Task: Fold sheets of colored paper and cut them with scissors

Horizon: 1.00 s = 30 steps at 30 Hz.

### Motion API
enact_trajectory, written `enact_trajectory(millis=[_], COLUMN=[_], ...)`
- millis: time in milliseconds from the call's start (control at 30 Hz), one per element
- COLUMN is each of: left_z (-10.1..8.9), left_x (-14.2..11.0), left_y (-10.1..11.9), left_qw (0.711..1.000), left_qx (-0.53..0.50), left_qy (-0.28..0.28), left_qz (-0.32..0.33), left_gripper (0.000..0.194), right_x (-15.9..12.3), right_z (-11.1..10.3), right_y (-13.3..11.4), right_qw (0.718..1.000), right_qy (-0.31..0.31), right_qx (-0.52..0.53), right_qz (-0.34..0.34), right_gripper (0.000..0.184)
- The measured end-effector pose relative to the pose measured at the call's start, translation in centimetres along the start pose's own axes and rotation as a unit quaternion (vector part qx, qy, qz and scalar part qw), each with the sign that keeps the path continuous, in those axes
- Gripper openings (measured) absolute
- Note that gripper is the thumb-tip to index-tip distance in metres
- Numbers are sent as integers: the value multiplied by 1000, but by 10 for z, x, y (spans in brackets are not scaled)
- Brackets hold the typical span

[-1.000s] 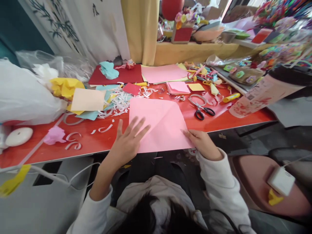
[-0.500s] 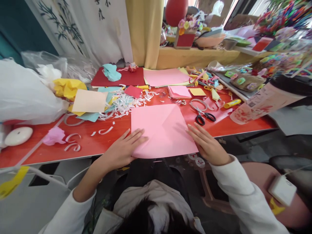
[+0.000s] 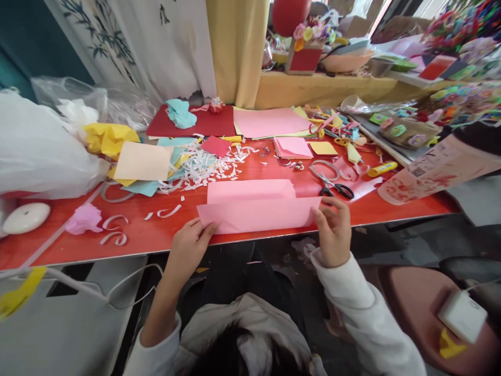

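Note:
A sheet of pink paper lies at the front edge of the red table, its near part folded up and over towards the far side. My left hand pinches the left end of the folded part between thumb and fingers. At the right end, my right hand grips the corner, thumb in front and fingers behind. Just beyond my right hand lie scissors with black handles, partly covered by the fingers.
White paper shreds and a beige square lie to the left. Behind are pink sticky-note-like squares, a yellow glue stick or marker and a pink sheet. A tilted cup stands at the right edge.
The pink paper lay flat under both open hands. Now its near edge is lifted and folded over, with each hand closed on one end. The view has shifted slightly.

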<state>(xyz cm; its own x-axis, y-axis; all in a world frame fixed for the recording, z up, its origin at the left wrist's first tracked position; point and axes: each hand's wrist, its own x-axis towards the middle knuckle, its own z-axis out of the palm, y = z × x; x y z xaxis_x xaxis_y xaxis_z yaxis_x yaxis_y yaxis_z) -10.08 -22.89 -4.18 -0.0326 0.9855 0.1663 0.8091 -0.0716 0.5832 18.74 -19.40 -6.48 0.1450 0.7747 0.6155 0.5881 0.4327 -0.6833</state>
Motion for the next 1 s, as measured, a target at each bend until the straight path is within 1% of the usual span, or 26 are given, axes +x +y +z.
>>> enact_trajectory(millis=[33,67,100,133,167,200,233,267,300,400,500,567,600,633,667,767,833,967,1000], left_z=[0,0,0,-1,-2,-2,-2,-1,0,3,5,6,6,7,8,13,16,19,20], left_x=[2,5,9,12,15,18,21,23,25,29,30,28,27,25,24,21,19,15,14], left_y=[2,3,4,4,4,4,4,3,4,4,4,3,3,3,3,6,7,10,11], left_qw=[1000,999,998,998,997,996,995,994,993,988,985,985,986,989,992,998,997,989,984], left_qx=[-3,-5,-9,-17,-28,-40,-52,-61,-67,-75,-119,-136,-130,-110,-80,19,59,109,130], left_qy=[5,4,-1,-7,-11,-12,-10,-7,-1,11,-9,-16,-8,2,11,38,55,89,97], left_qz=[-23,-42,-57,-67,-75,-81,-86,-93,-101,-131,-123,-109,-105,-100,-92,-43,-8,50,77], left_gripper=[40,41,42,42,41,39,37,35,35,37,43,56,63,67,65,44,34,23,23], right_x=[0,0,-1,-3,-5,-8,-11,-14,-17,-19,-16,-13,-12,-12,-11,-10,-8,0,2], right_z=[4,6,8,11,13,16,19,22,25,32,35,36,36,37,37,37,37,36,35], right_y=[-8,-17,-26,-33,-40,-44,-47,-48,-47,-42,-37,-36,-35,-35,-36,-37,-38,-37,-36], right_qw=[997,989,974,953,927,902,881,868,861,858,865,873,877,881,883,888,889,891,891], right_qy=[40,44,10,-54,-133,-202,-257,-291,-307,-313,-307,-302,-299,-297,-296,-295,-293,-295,-300], right_qx=[-29,-72,-121,-164,-198,-222,-238,-250,-259,-272,-272,-272,-272,-271,-271,-269,-265,-243,-236], right_qz=[-52,-121,-192,-251,-291,-311,-318,-317,-312,-302,-289,-270,-259,-250,-241,-230,-231,-244,-247], right_gripper=[46,53,57,57,55,54,53,54,55,55,50,45,43,42,41,38,37,35,34])
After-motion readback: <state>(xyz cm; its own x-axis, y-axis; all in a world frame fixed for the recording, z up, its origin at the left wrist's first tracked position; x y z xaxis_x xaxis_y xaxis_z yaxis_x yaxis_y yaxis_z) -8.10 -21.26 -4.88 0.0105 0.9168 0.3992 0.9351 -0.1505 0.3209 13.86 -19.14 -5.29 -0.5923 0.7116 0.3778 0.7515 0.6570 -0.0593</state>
